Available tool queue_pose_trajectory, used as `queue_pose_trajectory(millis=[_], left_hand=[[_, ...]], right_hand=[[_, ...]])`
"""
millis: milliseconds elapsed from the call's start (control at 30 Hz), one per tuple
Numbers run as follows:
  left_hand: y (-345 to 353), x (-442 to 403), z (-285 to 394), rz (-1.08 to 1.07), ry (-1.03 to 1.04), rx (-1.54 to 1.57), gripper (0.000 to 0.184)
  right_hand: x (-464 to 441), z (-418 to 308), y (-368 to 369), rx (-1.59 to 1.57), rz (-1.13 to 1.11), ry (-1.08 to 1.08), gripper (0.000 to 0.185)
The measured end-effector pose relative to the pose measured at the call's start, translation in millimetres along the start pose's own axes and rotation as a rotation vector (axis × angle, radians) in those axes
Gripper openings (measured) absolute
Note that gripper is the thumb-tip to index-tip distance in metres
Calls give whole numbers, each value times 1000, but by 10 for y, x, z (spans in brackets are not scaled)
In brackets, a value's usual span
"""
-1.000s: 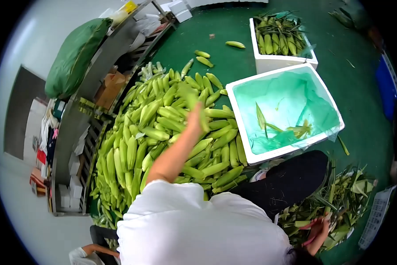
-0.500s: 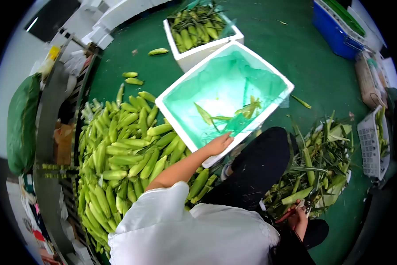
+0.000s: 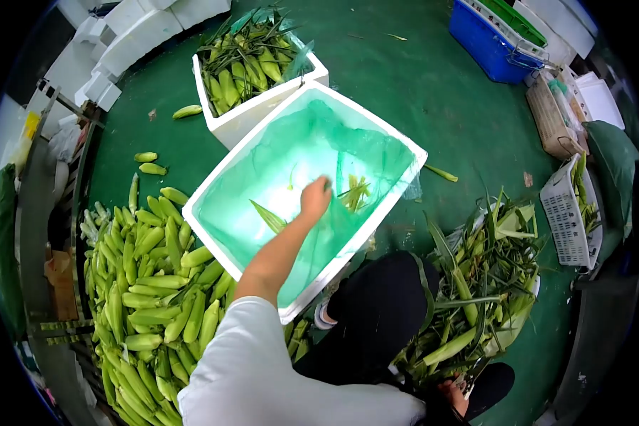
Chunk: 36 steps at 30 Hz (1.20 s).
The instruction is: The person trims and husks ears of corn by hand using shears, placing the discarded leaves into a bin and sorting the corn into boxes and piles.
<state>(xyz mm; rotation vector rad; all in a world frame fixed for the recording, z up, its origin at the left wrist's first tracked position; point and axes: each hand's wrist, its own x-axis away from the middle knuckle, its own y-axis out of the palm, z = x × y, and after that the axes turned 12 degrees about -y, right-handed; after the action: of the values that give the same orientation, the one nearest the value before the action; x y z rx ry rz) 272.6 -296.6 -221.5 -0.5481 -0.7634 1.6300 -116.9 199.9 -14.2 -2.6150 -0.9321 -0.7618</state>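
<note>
A white foam box [image 3: 209, 170] with a thin green plastic liner [image 3: 237, 195] stands tilted before me. My left hand [image 3: 315, 199] reaches over its inside with fingers curled; whatever they hold is hidden. Loose green husk leaves [image 3: 268, 216] and a small bunch of husk scraps [image 3: 355, 194] lie in the liner on either side of that hand. At the lower right, my right hand [image 3: 456, 396] is closed beside my knee, near the husk heap. The red-handled tool it held a moment ago is mostly hidden now.
A large pile of corn ears [image 3: 149, 305] covers the floor at left. Husks and leaves form a heap [image 3: 475, 298] at right. Behind stands another foam box [image 3: 227, 131] full of corn. A white basket [image 3: 571, 227] and a blue crate [image 3: 486, 46] stand along the right.
My left hand has moved from the box's near rim to over its middle, its fingers now curled. The husk leaves lie differently in the liner. The view has shifted right.
</note>
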Motion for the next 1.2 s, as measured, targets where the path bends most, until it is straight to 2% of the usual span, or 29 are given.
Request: queue_pose_trajectory(millis=[67,100,167,200,233,267,300,333,367,400,433,500,567,633,733,800,833,867,933,1000,1033,1067,1133,1200], left_hand=[[-250,-459,763,174,498,291,28],[-403,-611,1151,163,517,304,31],[-712,-868,1761,162,461,35,39],[-593,-1030,1733,213,331,-101,45],[-426,-1185,1648,263,199,-236,52],[-231,-1291,1519,311,73,-375,60],[17,-1321,1213,302,-50,-365,79],[281,-1291,856,127,-149,-185,83],[731,-1349,318,-50,-248,-7,86],[1004,-1171,-10,-233,-309,-64,80],[1221,-892,-245,-398,-312,-184,74],[1505,-239,-619,-729,-266,-332,62],[1341,171,-695,-917,-225,-237,54],[735,316,-552,-1006,-199,-66,49],[-632,412,377,-1074,-168,167,38],[-1090,641,880,-994,-93,682,34],[-1310,864,1298,-945,-54,755,33],[-1450,1090,1745,-888,-11,830,32],[-985,1508,2196,-995,51,980,30],[-980,1998,3157,-1134,120,1114,22],[-928,2277,3495,-1313,-4,1232,16],[-871,2599,3818,-1494,-70,1475,10],[-882,3155,4315,-1751,-410,1764,14],[-778,3427,4577,-2141,-775,1743,21]], right_hand=[[-124,86,-76,66,-29,41,41],[-69,-66,146,152,-40,38,43],[-52,-214,511,68,6,62,45],[-46,-276,554,33,35,71,46],[-97,-251,523,-10,-58,17,49],[-132,-250,508,47,-57,-1,49],[1,-464,741,229,-88,-49,33],[119,-665,994,406,-120,-98,26],[36,-602,915,425,-183,-36,27],[-93,-464,680,447,-246,30,28],[-516,-18,41,458,-327,-23,51],[-570,38,-1,344,-284,13,53],[-466,28,114,286,-190,4,56],[-412,25,234,189,-123,5,52],[-426,72,323,174,-167,-69,39],[-205,-246,810,-85,-131,41,37],[-245,-185,820,-200,-82,-15,38],[-234,-313,898,-94,-297,-97,42],[-168,-637,1212,-245,-399,-244,42],[-237,-797,1301,-213,-280,-570,47],[-341,-784,1099,-192,-126,-646,48],[-454,-822,894,-77,-1,-785,48],[-615,-948,509,279,265,-1084,48],[-640,-1126,117,760,539,-1398,48]])
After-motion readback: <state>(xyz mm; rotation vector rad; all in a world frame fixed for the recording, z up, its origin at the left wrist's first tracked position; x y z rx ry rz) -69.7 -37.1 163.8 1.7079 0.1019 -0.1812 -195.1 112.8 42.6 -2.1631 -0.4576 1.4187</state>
